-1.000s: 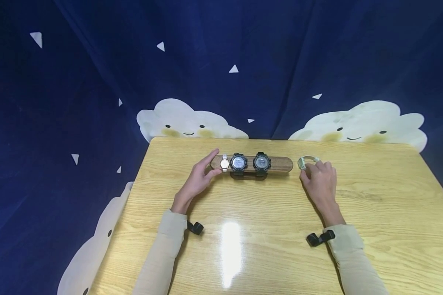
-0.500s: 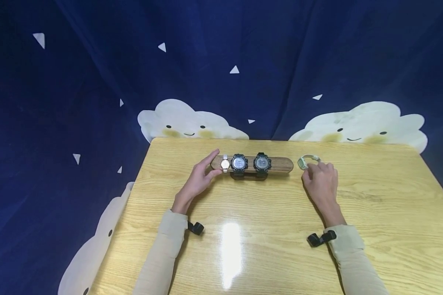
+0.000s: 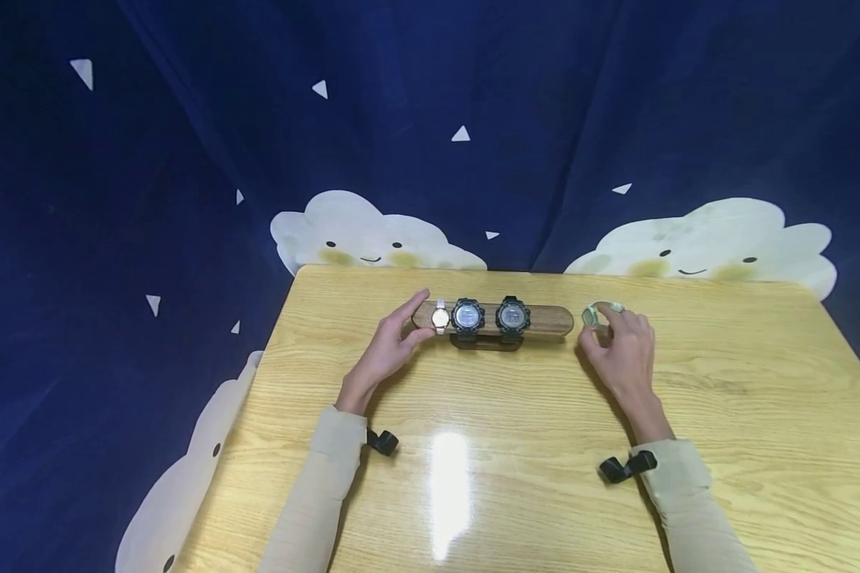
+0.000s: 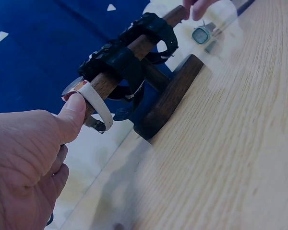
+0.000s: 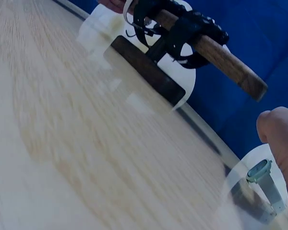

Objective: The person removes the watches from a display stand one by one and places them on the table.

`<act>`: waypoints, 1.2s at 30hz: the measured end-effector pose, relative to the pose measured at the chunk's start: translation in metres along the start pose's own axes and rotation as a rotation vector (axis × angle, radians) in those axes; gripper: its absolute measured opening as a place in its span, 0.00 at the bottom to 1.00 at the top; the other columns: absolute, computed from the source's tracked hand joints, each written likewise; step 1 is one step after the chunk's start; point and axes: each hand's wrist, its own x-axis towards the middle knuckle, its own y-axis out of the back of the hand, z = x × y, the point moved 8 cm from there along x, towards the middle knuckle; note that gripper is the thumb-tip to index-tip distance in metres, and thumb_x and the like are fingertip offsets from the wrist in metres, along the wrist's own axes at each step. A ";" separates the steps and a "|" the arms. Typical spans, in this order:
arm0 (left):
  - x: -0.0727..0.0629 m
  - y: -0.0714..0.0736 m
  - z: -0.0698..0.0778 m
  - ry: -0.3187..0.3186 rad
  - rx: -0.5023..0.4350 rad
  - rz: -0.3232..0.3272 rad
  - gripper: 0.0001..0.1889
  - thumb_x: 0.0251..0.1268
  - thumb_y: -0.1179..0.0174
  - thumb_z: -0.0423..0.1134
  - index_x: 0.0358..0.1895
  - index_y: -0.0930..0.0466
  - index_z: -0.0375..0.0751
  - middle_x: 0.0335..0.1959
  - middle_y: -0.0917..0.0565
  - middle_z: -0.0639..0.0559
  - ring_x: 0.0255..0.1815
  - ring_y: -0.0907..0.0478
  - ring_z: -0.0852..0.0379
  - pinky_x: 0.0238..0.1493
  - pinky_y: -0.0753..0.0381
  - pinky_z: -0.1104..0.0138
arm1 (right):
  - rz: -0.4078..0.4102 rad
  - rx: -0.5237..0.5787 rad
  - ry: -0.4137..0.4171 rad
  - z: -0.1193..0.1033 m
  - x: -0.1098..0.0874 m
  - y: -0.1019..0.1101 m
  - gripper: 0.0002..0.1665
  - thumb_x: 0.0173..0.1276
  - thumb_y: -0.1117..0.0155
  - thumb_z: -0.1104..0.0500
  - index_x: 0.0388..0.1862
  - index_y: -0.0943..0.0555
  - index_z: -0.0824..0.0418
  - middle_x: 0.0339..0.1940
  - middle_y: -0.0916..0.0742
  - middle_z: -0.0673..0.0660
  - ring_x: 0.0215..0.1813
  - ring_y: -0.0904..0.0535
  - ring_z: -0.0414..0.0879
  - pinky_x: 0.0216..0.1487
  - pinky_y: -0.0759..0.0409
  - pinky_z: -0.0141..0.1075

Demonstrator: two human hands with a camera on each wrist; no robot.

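At the left end of a wooden watch stand (image 3: pixel 552 321), my left hand (image 3: pixel 387 346) grips the bar between thumb and fingers. The left wrist view shows the thumb beside a white-strapped watch (image 4: pixel 97 101). Two black digital watches (image 3: pixel 467 316) hang farther along the bar. Just past its right end, a pale green watch (image 3: pixel 590 317) sits on the table with its strap curved. My right hand (image 3: pixel 625 354) hovers around that watch, index finger and thumb spread over it. In the right wrist view, the green watch's face (image 5: pixel 259 170) shows below the thumb.
The stand's dark base (image 4: pixel 165 103) rests on the light wooden table (image 3: pixel 545 477). A dark blue curtain (image 3: pixel 401 95) with white clouds hangs behind the table's back edge. Both sleeves carry a small black wrist camera (image 3: pixel 382 442).
My right hand's index finger has moved forward and left over the green watch. That watch stays nearly in place. My left hand keeps its hold on the stand.
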 end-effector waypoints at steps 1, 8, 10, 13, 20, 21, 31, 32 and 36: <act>0.000 0.000 0.000 0.000 -0.002 -0.001 0.37 0.73 0.37 0.35 0.82 0.40 0.43 0.83 0.39 0.46 0.83 0.42 0.48 0.83 0.43 0.58 | 0.010 0.020 0.007 -0.002 0.001 0.001 0.22 0.61 0.32 0.58 0.50 0.13 0.70 0.23 0.21 0.64 0.30 0.33 0.57 0.37 0.38 0.45; 0.000 0.000 0.000 0.009 0.001 -0.005 0.37 0.73 0.37 0.36 0.82 0.40 0.41 0.83 0.39 0.46 0.83 0.42 0.50 0.83 0.44 0.60 | 0.064 0.119 0.022 -0.011 0.004 0.004 0.20 0.60 0.31 0.60 0.48 0.13 0.72 0.21 0.22 0.65 0.29 0.35 0.52 0.37 0.39 0.43; 0.001 0.001 0.000 0.009 0.000 -0.005 0.37 0.73 0.37 0.36 0.82 0.40 0.40 0.83 0.39 0.46 0.83 0.42 0.50 0.83 0.44 0.60 | 0.065 0.151 0.028 -0.015 0.005 0.005 0.20 0.62 0.31 0.60 0.48 0.13 0.74 0.21 0.22 0.66 0.30 0.34 0.53 0.39 0.37 0.43; 0.001 0.001 0.000 0.014 0.001 -0.004 0.38 0.73 0.36 0.36 0.82 0.40 0.40 0.83 0.39 0.47 0.83 0.42 0.51 0.83 0.44 0.61 | 0.076 0.215 0.045 -0.024 0.007 0.006 0.20 0.64 0.31 0.59 0.48 0.13 0.75 0.22 0.22 0.67 0.31 0.32 0.54 0.42 0.34 0.45; 0.001 0.001 0.000 0.021 0.007 -0.002 0.38 0.72 0.36 0.36 0.82 0.40 0.42 0.83 0.38 0.47 0.83 0.42 0.50 0.83 0.44 0.61 | 0.059 0.291 0.079 -0.044 0.009 0.004 0.26 0.64 0.29 0.53 0.51 0.14 0.74 0.22 0.26 0.64 0.34 0.32 0.56 0.47 0.34 0.46; 0.000 0.001 0.000 0.024 0.008 -0.001 0.38 0.72 0.36 0.36 0.82 0.40 0.43 0.83 0.38 0.47 0.83 0.42 0.50 0.83 0.44 0.61 | 0.053 0.295 0.087 -0.046 0.009 0.003 0.27 0.64 0.29 0.52 0.52 0.14 0.74 0.22 0.26 0.63 0.34 0.32 0.56 0.48 0.34 0.47; 0.000 0.000 -0.001 0.045 0.003 -0.001 0.38 0.72 0.37 0.37 0.82 0.40 0.43 0.83 0.39 0.47 0.83 0.42 0.51 0.83 0.44 0.60 | -0.038 0.245 0.117 -0.064 0.007 -0.006 0.34 0.60 0.26 0.46 0.56 0.16 0.71 0.25 0.27 0.59 0.34 0.35 0.53 0.44 0.39 0.46; 0.000 -0.001 -0.001 0.047 0.002 -0.001 0.38 0.72 0.37 0.37 0.82 0.40 0.43 0.83 0.39 0.48 0.83 0.43 0.51 0.83 0.44 0.60 | -0.046 0.241 0.114 -0.065 0.006 -0.007 0.34 0.59 0.24 0.47 0.56 0.16 0.71 0.25 0.26 0.59 0.35 0.35 0.53 0.44 0.39 0.46; -0.001 -0.001 -0.001 0.051 -0.006 -0.004 0.38 0.72 0.37 0.37 0.83 0.41 0.45 0.83 0.39 0.49 0.83 0.43 0.51 0.83 0.45 0.60 | -0.070 0.233 0.106 -0.069 0.004 -0.010 0.36 0.56 0.20 0.47 0.56 0.15 0.71 0.26 0.24 0.61 0.35 0.35 0.52 0.42 0.40 0.44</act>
